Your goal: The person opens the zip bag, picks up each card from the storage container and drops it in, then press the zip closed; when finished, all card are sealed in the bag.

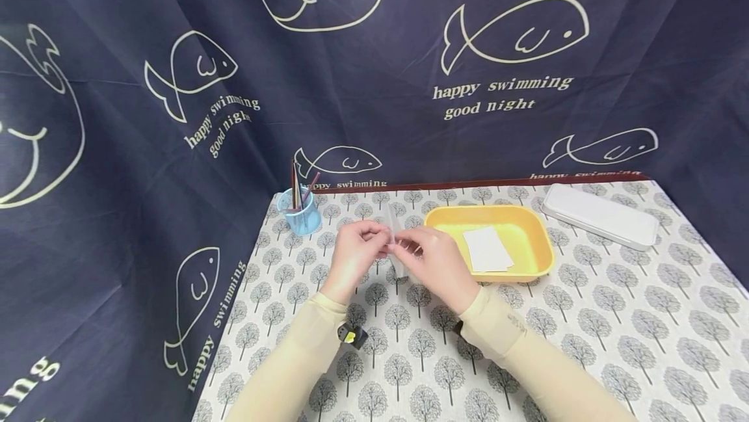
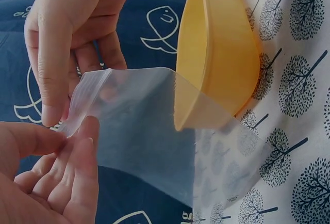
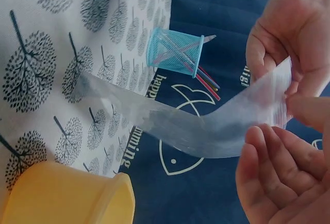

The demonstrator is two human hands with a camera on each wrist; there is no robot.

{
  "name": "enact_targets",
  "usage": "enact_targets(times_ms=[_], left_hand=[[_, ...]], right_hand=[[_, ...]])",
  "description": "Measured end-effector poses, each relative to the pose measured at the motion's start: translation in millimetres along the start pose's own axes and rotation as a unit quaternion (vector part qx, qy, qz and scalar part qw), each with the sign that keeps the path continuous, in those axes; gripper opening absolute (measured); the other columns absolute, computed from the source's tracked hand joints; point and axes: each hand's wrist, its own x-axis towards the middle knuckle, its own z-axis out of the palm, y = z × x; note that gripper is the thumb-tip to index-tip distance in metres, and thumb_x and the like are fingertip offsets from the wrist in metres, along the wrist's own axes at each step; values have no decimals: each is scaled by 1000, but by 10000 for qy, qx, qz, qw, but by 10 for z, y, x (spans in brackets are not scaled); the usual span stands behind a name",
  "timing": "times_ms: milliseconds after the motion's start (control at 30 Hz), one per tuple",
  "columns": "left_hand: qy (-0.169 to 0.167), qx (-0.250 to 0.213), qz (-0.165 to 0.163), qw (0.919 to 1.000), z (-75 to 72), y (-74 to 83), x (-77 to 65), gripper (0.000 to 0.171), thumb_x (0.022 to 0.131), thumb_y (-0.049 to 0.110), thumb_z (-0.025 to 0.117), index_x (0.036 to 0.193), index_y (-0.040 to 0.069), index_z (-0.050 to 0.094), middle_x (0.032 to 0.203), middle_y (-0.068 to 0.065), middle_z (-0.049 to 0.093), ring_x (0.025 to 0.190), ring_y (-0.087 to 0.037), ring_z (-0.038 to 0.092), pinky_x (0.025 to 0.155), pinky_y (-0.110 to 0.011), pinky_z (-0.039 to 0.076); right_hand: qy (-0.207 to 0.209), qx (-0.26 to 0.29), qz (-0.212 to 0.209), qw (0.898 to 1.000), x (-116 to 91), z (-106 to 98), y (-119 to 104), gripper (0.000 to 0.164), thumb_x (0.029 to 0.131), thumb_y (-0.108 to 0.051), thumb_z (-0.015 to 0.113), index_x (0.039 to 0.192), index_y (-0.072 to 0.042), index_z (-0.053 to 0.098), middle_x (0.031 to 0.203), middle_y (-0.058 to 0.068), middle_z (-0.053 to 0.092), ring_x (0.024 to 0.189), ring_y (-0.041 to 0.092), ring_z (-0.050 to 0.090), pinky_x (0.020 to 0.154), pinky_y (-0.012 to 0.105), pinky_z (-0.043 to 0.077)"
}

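A clear zip-seal plastic bag (image 2: 144, 126) hangs between my two hands, its ridged seal edge at my fingers and its far end drooping toward the tablecloth. My left hand (image 1: 359, 246) pinches the seal edge between thumb and fingers. From the other side, my right hand (image 1: 435, 263) pinches the same edge close by, fingertips near those of the left hand. Seen in the right wrist view, the bag (image 3: 206, 136) is bent along its length and looks flat, with nothing inside it.
Just right of my hands stands a yellow tray (image 1: 526, 272) with white cards (image 1: 487, 250) in it. A white case (image 1: 599, 215) lies at the back right. At the back left is a blue mesh cup (image 1: 304, 219) of pencils. Dark curtain hangs behind the tree-patterned tablecloth (image 1: 421, 344).
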Motion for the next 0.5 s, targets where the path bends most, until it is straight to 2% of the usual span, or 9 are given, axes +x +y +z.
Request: enact_targets(times_ms=[133,233,367,500], left_hand=[[-63,73,0,10000,-24,20,-12,9,95,5,72,98,-1,79,88,-12,78,77,-21,77,72,-32,63],[-135,95,39,9999,-42,24,-13,9,95,5,74,99,-1,79,89,-12,78,78,-22,77,72,-32,63],[-294,67,79,9995,-63,9,0,9,94,5,75,99,-1,80,91,-13,78,80,-23,78,73,-33,63],[-421,50,29,9991,-79,-2,4,8,94,5,76,98,0,80,90,-12,79,81,-23,78,75,-33,63]], right_hand=[[-172,479,517,9974,39,-8,6,33,92,-28,83,112,-4,77,96,5,76,81,16,71,73,35,62],[-284,836,739,9933,70,-23,12,31,90,-25,85,112,-4,78,95,3,76,82,14,71,75,35,62],[-391,1096,792,9900,105,-54,20,24,89,-20,86,108,-6,80,93,-1,77,82,13,72,77,38,62],[-551,1082,819,9892,126,-77,22,22,91,-17,83,110,-6,80,96,0,78,82,12,73,77,42,62]])
